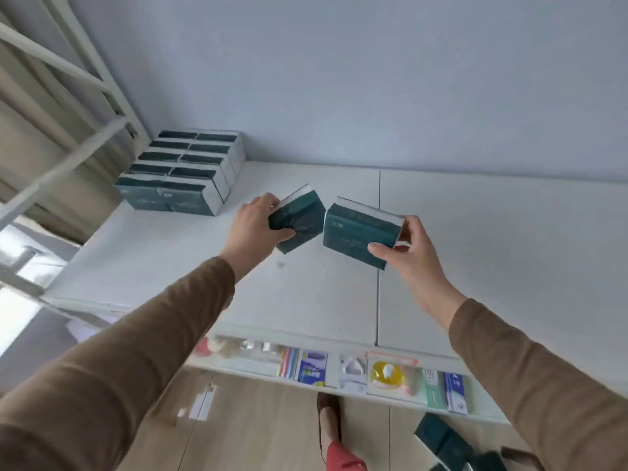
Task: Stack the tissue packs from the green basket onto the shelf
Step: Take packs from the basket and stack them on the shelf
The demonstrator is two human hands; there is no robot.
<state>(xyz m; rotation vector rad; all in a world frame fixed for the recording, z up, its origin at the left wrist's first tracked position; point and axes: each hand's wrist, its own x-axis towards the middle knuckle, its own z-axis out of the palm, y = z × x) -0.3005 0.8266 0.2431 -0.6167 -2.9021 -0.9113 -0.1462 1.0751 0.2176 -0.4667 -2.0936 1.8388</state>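
My left hand (253,226) grips a dark green tissue pack (300,222) over the white shelf top (306,294). My right hand (411,249) holds a second dark green pack (358,234) by its right end, thumb on the front face. The two packs hang side by side, tilted, their inner corners almost touching. At the shelf's far left corner stands a stack of the same packs (183,171), several rows deep, two abreast. More dark green packs (445,443) lie low on the floor at the lower right; the green basket itself is not clearly visible.
A white metal frame (68,96) rises left of the shelf. A pale wall (373,79) backs it. Below the shelf's front edge, a lower shelf (339,368) holds small packaged goods. Wooden floor (255,419) and my shoe (328,414) show beneath.
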